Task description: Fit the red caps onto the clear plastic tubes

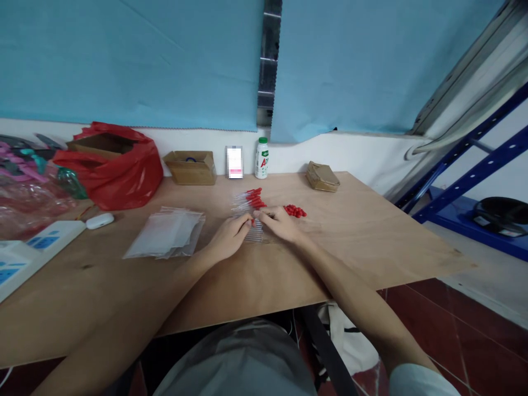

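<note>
Grey shirt (239,363) nearest my camera, I see both forearms (346,280) stretch forward over the bench (264,286), angled inward. My left hand (228,237) has its grip pinching a small red piece (253,221); I cannot tell what the curled right hand (280,221) holds. Clear tubes (254,234) lie between them.

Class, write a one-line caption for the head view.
Left hand and right hand close together at clear tubes, small red pieces nearby.
</note>
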Demonstrator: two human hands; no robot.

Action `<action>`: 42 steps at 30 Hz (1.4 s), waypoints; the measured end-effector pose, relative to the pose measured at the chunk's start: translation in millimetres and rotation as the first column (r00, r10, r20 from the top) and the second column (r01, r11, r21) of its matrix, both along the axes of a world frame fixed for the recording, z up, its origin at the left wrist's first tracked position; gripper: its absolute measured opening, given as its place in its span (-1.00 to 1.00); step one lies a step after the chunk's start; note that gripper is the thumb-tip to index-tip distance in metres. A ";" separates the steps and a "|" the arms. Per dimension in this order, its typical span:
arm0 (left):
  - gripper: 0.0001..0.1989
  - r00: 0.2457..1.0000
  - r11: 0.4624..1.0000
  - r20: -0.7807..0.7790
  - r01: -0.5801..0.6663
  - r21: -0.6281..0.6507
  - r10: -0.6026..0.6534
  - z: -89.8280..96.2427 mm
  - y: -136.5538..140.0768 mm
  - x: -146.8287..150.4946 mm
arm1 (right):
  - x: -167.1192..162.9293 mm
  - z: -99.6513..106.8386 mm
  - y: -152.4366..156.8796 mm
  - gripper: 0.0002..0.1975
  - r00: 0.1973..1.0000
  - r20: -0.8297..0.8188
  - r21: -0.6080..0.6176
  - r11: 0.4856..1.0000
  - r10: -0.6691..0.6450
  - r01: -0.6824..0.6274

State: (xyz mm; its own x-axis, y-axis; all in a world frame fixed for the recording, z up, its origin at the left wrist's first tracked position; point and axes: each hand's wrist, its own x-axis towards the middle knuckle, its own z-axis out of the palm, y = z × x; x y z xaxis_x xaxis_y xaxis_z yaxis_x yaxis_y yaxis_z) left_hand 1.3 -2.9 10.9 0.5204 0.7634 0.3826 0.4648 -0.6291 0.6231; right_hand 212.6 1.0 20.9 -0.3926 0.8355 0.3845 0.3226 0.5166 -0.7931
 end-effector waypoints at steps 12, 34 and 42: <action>-0.75 0.990 0.997 -0.137 0.030 0.068 -0.021 -10.9 1.5 -0.1 | -9.7 -13.3 4.2 -0.36 0.998 0.058 0.010 1.000 -0.014 0.014; -0.80 0.997 0.996 -0.067 0.039 0.075 -0.034 -6.2 1.1 10.1 | -5.3 -3.2 2.9 -0.39 0.998 -0.043 -0.097 0.994 0.052 -0.056; -0.71 0.993 0.996 -0.073 0.089 0.017 -0.087 0.6 -3.5 4.6 | 13.3 6.7 6.9 -0.39 0.994 -0.101 -0.190 0.979 0.051 -0.070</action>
State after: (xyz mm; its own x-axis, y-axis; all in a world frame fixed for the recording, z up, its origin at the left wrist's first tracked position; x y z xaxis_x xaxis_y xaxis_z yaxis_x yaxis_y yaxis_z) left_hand 5.9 -6.3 11.4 0.6121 0.7062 0.3560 0.4507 -0.6814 0.5768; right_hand 225.9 7.9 27.6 -0.4143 0.8733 0.2562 0.2136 0.3670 -0.9054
